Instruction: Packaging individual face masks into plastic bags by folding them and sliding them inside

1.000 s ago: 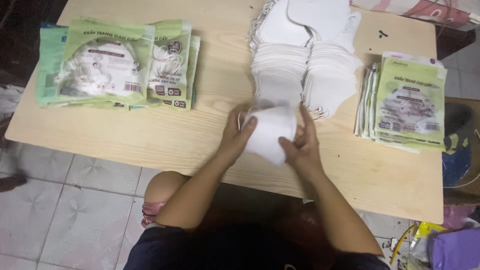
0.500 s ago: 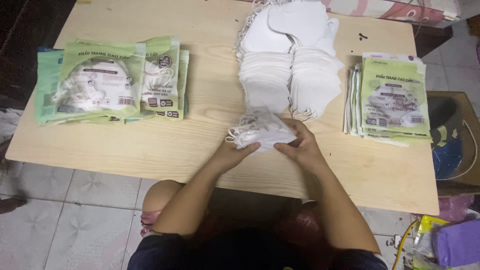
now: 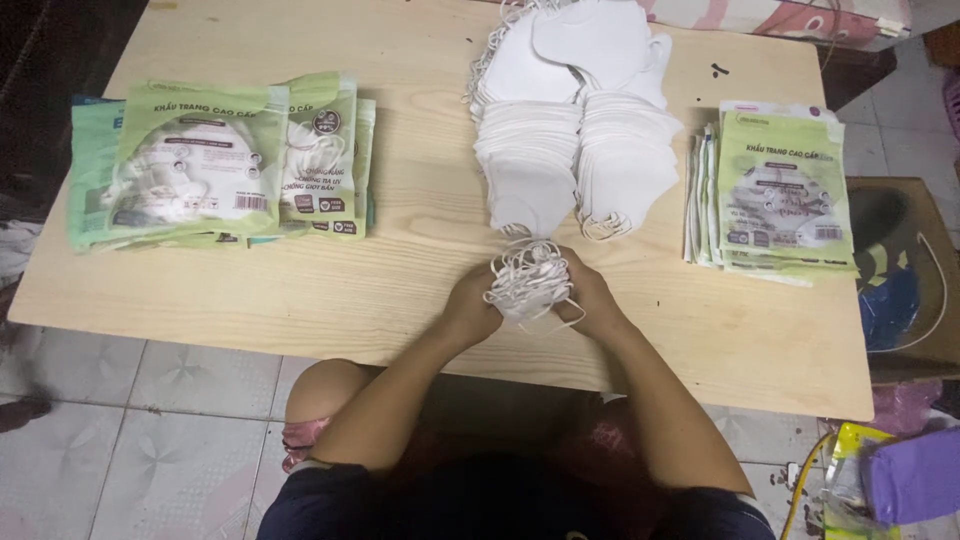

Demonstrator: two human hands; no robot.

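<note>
Bundle of white masks [image 3: 528, 283] got pulled closer; left hand [image 3: 470, 308] and right hand [image 3: 592, 300] squeeze it, unbagged, mask stacks [image 3: 575, 150] left.

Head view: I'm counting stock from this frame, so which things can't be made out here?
- Bundle of white masks: its count is hidden, enclosed by the left hand and right hand.
- Two stacked mask rows: overlapped, layers too fine to count.
- Left packet pile: lower packets covered by the top ones.
- Right packet stack: only thin edges show.
- Cardboard box: cut off by the right edge.
</note>
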